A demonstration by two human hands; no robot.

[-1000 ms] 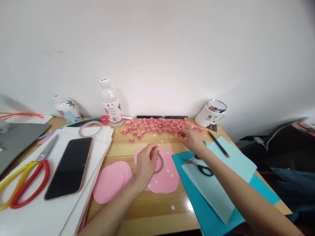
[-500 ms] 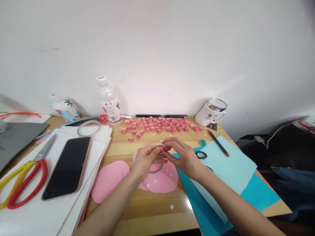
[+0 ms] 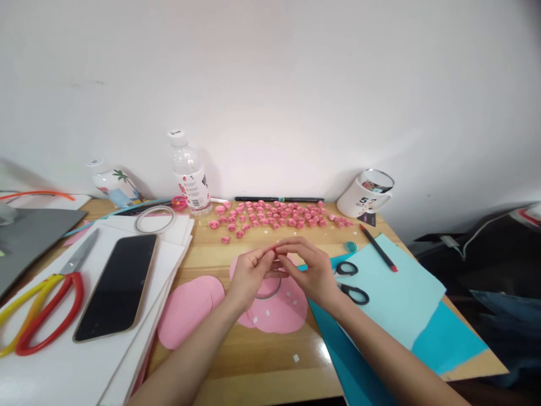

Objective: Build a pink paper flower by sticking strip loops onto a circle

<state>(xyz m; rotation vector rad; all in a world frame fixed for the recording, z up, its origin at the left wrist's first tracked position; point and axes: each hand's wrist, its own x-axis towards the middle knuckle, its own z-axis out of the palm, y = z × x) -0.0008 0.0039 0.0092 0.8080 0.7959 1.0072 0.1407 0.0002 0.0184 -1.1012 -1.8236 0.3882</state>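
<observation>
Both hands meet over the pink paper shapes at the middle of the table. My left hand pinches a small pink paper roll between thumb and fingers. From the right, the fingertips of my right hand close on the same roll, which they mostly hide. Under the hands, part of a tape ring shows on the pink paper, with several small white bits around it. Behind them lie many rolled pink paper roses. Black-handled scissors lie beside my right hand, partly covered by it.
At left, red-and-yellow scissors and a phone rest on white paper sheets. A water bottle and a mug stand by the wall. Blue sheets and a pencil lie at right.
My right hand has shifted slightly left, and its fingers have closed further over the small roll. More of the black-handled scissors shows now. The view has moved a little.
</observation>
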